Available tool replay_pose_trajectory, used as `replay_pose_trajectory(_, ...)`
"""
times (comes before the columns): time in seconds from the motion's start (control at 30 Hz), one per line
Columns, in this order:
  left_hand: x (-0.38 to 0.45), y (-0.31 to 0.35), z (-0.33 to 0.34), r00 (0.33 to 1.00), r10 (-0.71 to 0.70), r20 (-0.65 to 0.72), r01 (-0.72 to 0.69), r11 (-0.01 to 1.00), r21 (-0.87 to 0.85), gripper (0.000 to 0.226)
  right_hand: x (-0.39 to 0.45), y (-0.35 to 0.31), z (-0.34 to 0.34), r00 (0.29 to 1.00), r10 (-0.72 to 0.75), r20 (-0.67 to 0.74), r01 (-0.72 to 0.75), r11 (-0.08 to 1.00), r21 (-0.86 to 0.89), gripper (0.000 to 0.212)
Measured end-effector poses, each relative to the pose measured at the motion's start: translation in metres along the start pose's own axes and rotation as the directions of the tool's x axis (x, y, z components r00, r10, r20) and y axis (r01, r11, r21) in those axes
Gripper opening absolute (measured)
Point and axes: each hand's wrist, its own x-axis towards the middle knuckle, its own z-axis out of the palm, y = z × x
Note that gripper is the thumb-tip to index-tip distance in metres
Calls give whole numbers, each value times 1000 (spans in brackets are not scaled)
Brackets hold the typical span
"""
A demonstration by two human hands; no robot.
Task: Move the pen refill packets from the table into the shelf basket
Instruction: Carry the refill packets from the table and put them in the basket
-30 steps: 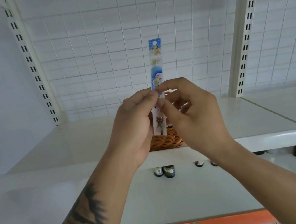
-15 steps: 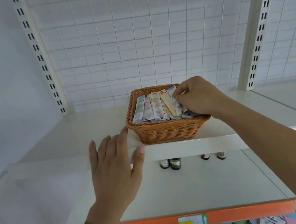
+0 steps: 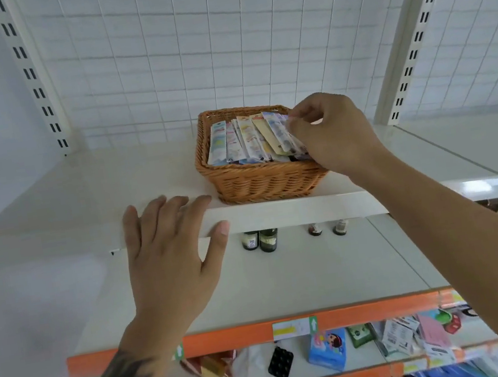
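Head view: The wicker basket [image 3: 257, 174] stands on the upper white shelf [image 3: 79, 195], near its front edge. A row of pen refill packets [image 3: 246, 139] lies side by side inside it, leaning on the far rim. The right hand [image 3: 333, 132] reaches over the basket's right side, and its fingertips [image 3: 293, 116] pinch the top of the rightmost packet [image 3: 281, 132], which lies in line with the others.

One second earlier both hands held a single packet upright in front of the shelf. That packet now sits in the basket, so the transfer is made but the release is not (the pinch remains).

The left hand [image 3: 171, 262] has dropped away from the packet. It is open, fingers straight and spread, holding nothing, hovering at the shelf's front lip beside the basket; contact with the lip cannot be confirmed.

The table is not in view, so the count of packets remaining cannot be stated. Small bottles [image 3: 261, 241] stand on the shelf below.
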Motion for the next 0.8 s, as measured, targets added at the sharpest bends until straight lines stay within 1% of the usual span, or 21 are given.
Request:
replay_pose_trajectory(0.07, -10, 3, -5, 998, -30, 61, 30, 1000, 9, 53, -22, 6, -1, 997, -72, -41, 71, 997, -39, 28)
replay_pose_trajectory(0.13, -23, 9, -11, 991, -66, 120, 66, 998, 5, 60, -54, 14, -1, 979, -188, -84, 180, 979, -96, 39)
replay_pose_trajectory(0.2, -39, 20, -24, 975, -118, 190, 123, 992, -16, 65, -89, 24, 1, 938, -331, -102, 307, 931, -200, 45)
replay_pose_trajectory(0.27, -61, 35, -37, 954, -159, 254, 172, 985, -30, 66, -122, 37, 4, 899, -429, -87, 385, 870, -309, 46)
replay_pose_trajectory(0.33, -94, 52, -47, 934, -197, 297, 213, 977, -23, 68, -157, 51, 9, 878, -478, -26, 443, 831, -336, 47)
replay_pose_trajectory(0.43, -158, 73, -57, 895, -282, 346, 295, 955, 18, 68, -212, 76, 23, 844, -526, 109, 535, 805, -256, 47)
replay_pose_trajectory(0.53, -237, 88, -69, 811, -380, 445, 366, 923, 122, 66, -276, 99, 46, 807, -505, 307, 564, 813, -145, 48)
replay_pose_trajectory(0.57, -264, 92, -75, 780, -410, 473, 378, 911, 166, 65, -298, 106, 55, 780, -499, 379, 575, 810, -117, 48)
replay_pose_trajectory(0.67, -345, 102, -103, 678, -515, 524, 420, 857, 299, 61, -369, 113, 74, 656, -473, 589, 611, 790, -46, 50)
replay_pose_trajectory(0.73, -392, 107, -128, 578, -613, 539, 490, 788, 372, 60, -414, 108, 83, 537, -439, 721, 626, 779, 8, 51)
replay_pose_trajectory(0.77, -412, 108, -142, 524, -659, 540, 524, 749, 405, 61, -435, 103, 85, 476, -436, 764, 640, 768, 40, 51)
replay_pose_trajectory(0.8, -431, 109, -155, 487, -695, 530, 552, 715, 430, 63, -456, 97, 88, 426, -449, 785, 656, 751, 74, 51)
